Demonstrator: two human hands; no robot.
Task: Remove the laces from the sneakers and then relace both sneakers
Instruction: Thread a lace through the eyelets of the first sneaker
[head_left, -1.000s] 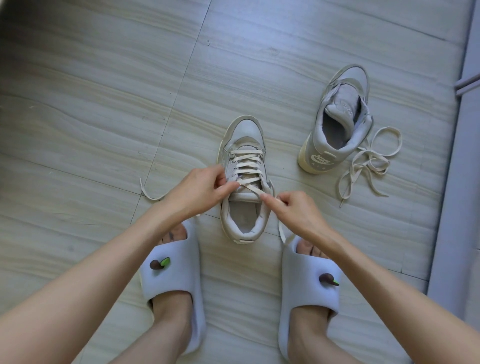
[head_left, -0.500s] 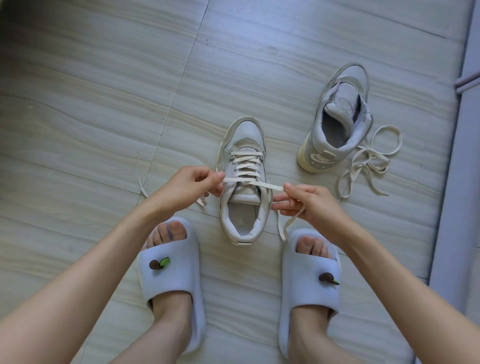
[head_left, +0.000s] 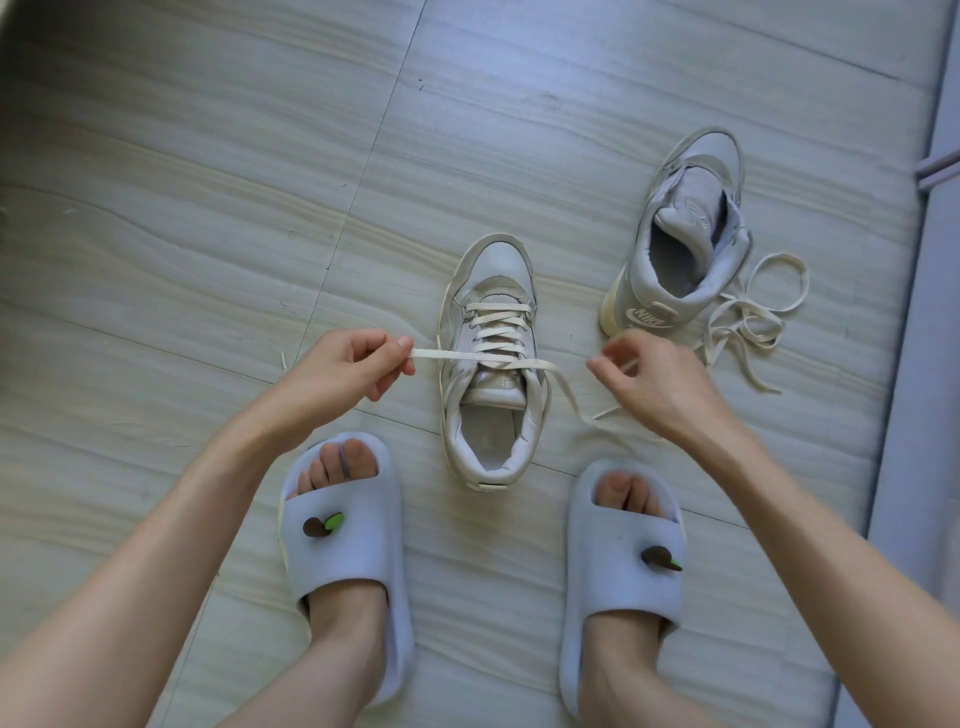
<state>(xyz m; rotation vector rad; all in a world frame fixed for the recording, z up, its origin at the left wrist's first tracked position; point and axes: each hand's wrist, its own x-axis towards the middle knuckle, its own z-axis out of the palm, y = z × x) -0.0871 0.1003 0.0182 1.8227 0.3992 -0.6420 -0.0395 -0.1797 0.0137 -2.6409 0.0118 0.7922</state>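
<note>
**Lace drawn out to both sides of the near sneaker**

The near sneaker (head_left: 491, 364) stands upright on the floor (head_left: 208, 208), about midway across it and between the person's two feet, toe pointing away. Its cream lace (head_left: 498, 332) is crossed through most of the eyelets; the two ends leave the shoe near the top of the tongue. One end runs taut to the left hand (head_left: 337, 374), whose thumb and forefinger pinch it while the other fingers curl in. The other end droops in a loop to the right of the shoe and rises to the right hand (head_left: 649, 384), whose fingertips are drawn together on it; the exact grip is partly hidden by the back of the hand.

The second sneaker (head_left: 685, 244) stands toward the floor's right edge, unlaced, its tongue folded into the opening. A loose lace (head_left: 753, 317) lies in a tangle just beside it, touching its right side.

Both feet wear pale slides, left (head_left: 348, 561) and right (head_left: 623, 597), each with a small charm on the strap.
</note>
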